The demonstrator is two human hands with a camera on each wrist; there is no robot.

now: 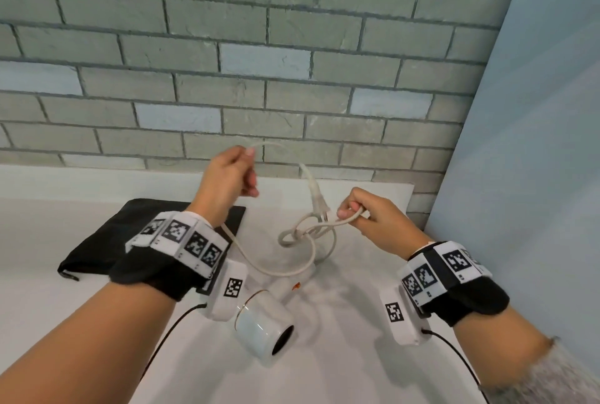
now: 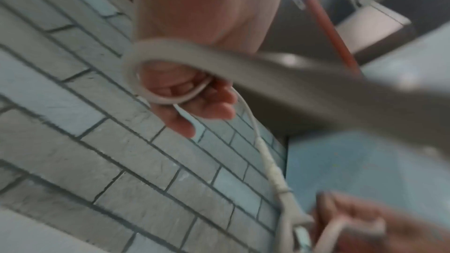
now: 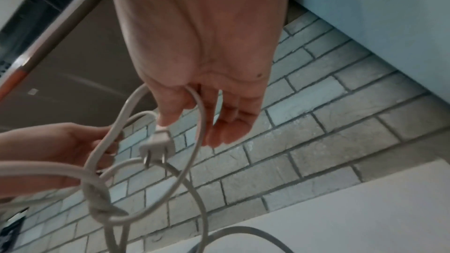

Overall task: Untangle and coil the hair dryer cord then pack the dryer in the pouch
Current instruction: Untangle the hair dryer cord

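Holding a knotted cord [image 1: 302, 234] aloft above the white surface [image 1: 357, 355].
Left hand [image 1: 229, 178] and right hand [image 1: 373, 218] are each gripping it; the dryer [image 1: 263, 329] is lying below, beside the black pouch [image 1: 107, 247].

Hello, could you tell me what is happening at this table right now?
A person is untangling a hair dryer's cord. The left hand holds a raised stretch of it, and the right hand pinches a loop beside the plug. A knot remains between them. The hair dryer lies on the table, and the black pouch waits behind the left wrist.
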